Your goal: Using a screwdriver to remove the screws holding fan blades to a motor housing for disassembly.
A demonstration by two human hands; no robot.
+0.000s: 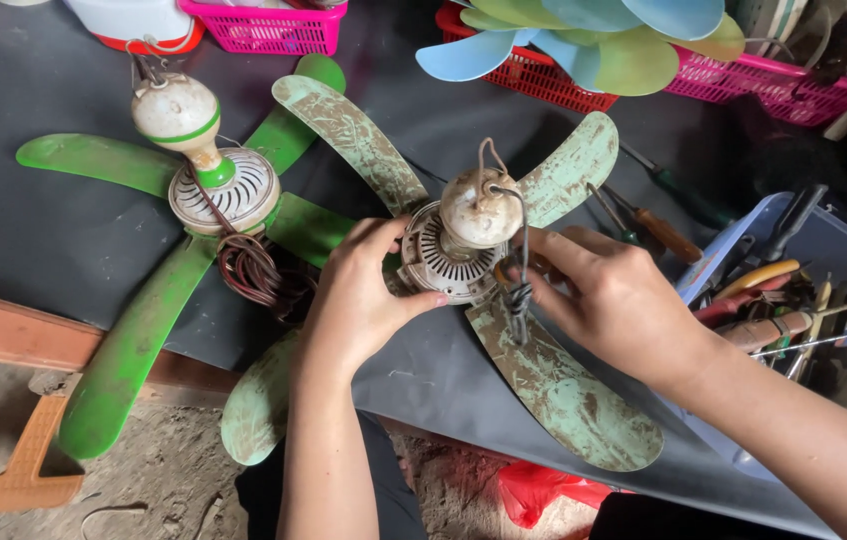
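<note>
Worn fan: a small ceiling fan (463, 235) with pale, flaking green blades lies on the dark desk (33, 230), motor housing up, between both hands.
Left hand: the left hand (358, 295) cups the vented housing from its left side, fingers (383, 240) curled onto the rim, thumb pressed at the lower edge.
Right hand: the right hand (608, 295) is closed in a pinch on the dark cord (520, 290) that runs down from the wire hanger (498, 185) on the dome.
Second fan: a brighter green fan (213, 190) sits to the left, apart from the hands, its brown cable coiled (253, 270) beside its hub.
Nearby: 2 screwdrivers (648, 225) lie just right of the worn fan; a tray of hand tools (783, 300) stands further right; pink and red baskets (268, 25) line the far edge.
Doing it well: judged from the grip, keep the housing pinned flat with the left hand so it cannot spin, and work the cord close to the knot, avoiding strain on the brittle-looking blades.
</note>
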